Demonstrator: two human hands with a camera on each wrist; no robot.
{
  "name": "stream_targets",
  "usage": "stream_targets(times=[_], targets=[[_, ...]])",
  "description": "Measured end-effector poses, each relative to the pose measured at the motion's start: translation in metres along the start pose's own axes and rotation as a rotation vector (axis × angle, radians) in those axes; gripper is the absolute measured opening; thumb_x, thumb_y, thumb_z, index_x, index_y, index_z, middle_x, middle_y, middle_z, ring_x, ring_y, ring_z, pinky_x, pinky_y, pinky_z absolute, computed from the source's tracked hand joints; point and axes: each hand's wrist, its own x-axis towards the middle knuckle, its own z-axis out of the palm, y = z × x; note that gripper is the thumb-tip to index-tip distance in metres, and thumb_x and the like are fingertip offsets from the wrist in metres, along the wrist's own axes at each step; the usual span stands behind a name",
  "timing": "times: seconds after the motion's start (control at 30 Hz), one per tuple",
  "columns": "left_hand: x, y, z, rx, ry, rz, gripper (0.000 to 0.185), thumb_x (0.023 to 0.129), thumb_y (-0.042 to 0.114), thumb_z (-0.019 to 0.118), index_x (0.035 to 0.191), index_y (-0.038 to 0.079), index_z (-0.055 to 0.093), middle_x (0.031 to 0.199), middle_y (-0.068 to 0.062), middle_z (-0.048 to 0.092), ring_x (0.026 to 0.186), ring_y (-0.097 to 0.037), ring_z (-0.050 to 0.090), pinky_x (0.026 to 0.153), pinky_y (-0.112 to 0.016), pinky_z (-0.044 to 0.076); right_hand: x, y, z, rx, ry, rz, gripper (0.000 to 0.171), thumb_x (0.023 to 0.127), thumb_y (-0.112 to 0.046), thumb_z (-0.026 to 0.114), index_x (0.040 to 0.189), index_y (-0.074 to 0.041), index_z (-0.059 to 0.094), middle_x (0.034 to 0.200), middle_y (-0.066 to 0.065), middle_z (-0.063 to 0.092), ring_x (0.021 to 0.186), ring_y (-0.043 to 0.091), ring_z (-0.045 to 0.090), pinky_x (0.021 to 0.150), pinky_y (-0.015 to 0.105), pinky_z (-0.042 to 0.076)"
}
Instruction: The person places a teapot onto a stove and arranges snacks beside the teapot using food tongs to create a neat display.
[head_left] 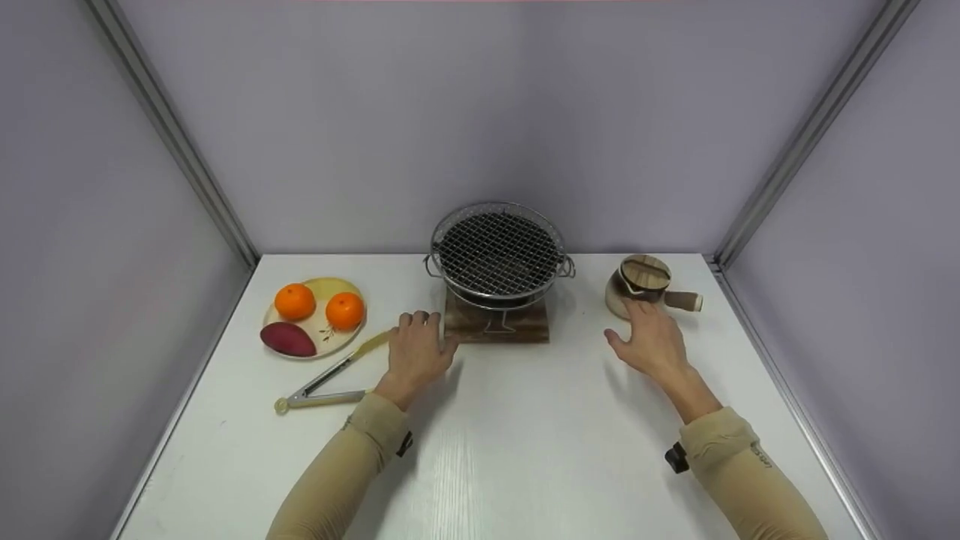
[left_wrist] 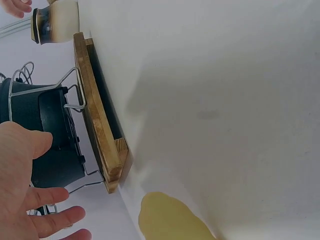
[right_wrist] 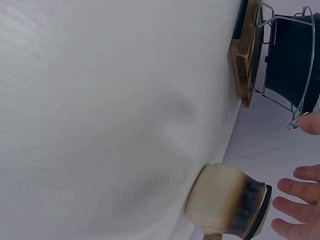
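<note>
My left hand hovers over the yellow-ended tongs, fingers extended and holding nothing. The tongs lie spread on the table, with one arm's end partly hidden by that hand; a yellow tip shows in the left wrist view. At the right, my right hand reaches toward a small cream-and-brown pot with a wooden lid and side handle. Its fingers are spread beside the pot in the right wrist view, and its thumb stands apart.
A round tabletop grill with a wire mesh stands on a wooden base at the back middle. To the left, a plate bears two oranges and a dark red sweet potato. Pale walls enclose the table's back and sides.
</note>
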Motion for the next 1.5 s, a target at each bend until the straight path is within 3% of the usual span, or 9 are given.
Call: stream_targets(times=[0.4,0.63,1.13,1.5], targets=[[0.001,0.0,0.008,-0.025,-0.04,0.019,0.047,0.103,0.038,0.076,0.125,-0.003,0.073,0.12,-0.026,0.074,0.111,-0.048,0.066,0.086,-0.063,0.06,-0.002,0.014,0.0,-0.006,0.016,0.032,0.064,0.098,-0.031,0.08,0.146,0.009,0.064,0.141,0.036,0.07,0.131,0.059,0.066,0.108,0.07,0.054],[0.002,0.0,0.014,-0.042,-0.013,0.048,0.039,0.101,0.036,0.081,0.111,0.0,0.073,0.111,-0.024,0.074,0.104,-0.046,0.067,0.08,-0.06,0.06,-0.005,0.024,0.0,-0.018,0.053,0.035,0.062,0.096,-0.027,0.083,0.145,0.007,0.066,0.14,0.035,0.072,0.124,0.061,0.068,0.099,0.071,0.057],[0.004,0.003,0.024,-0.024,-0.066,0.049,0.047,0.106,0.039,0.076,0.126,-0.003,0.07,0.117,-0.025,0.072,0.114,-0.044,0.065,0.092,-0.059,0.059,-0.011,0.041,-0.005,-0.037,0.053,0.09,0.052,0.097,-0.029,0.082,0.13,0.008,0.071,0.124,0.035,0.076,0.115,0.058,0.072,0.093,0.068,0.059],[0.003,0.01,0.032,-0.005,-0.029,0.084,0.043,0.106,0.036,0.074,0.123,-0.002,0.066,0.116,-0.023,0.066,0.11,-0.042,0.059,0.091,-0.055,0.054,-0.013,0.051,-0.005,-0.053,0.051,0.122,0.053,0.097,-0.031,0.081,0.128,0.01,0.072,0.123,0.036,0.075,0.114,0.059,0.071,0.093,0.069,0.058]])
